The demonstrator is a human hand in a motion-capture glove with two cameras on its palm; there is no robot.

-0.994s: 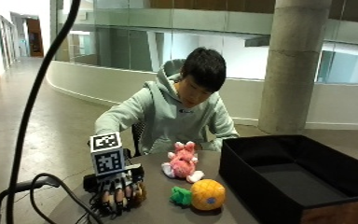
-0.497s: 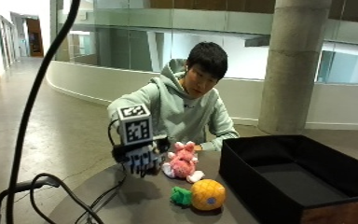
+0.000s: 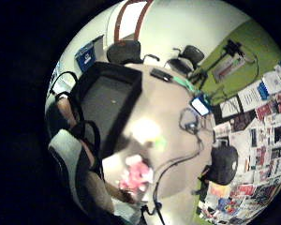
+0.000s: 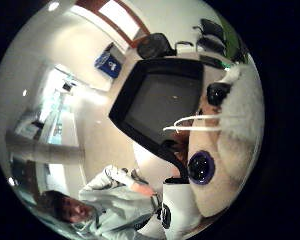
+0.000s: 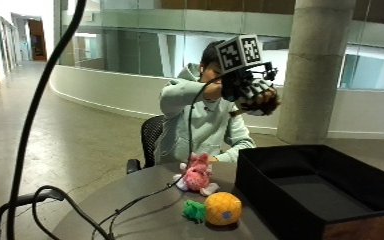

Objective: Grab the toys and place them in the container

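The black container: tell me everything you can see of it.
The black container is a large rectangular open-topped box with upright walls and a flat dark floor. It looks like fabric or matte board, and its near lower corner shows brown. It stands upright on the round table, beside the yellow toy and apart from the pink plush. The palm views show its inside bare. Nothing touches it; the gloved right hand is raised high above the table.

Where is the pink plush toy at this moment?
In the outside view, the pink plush toy sits on the table, left of the black container, behind the orange ball toy.
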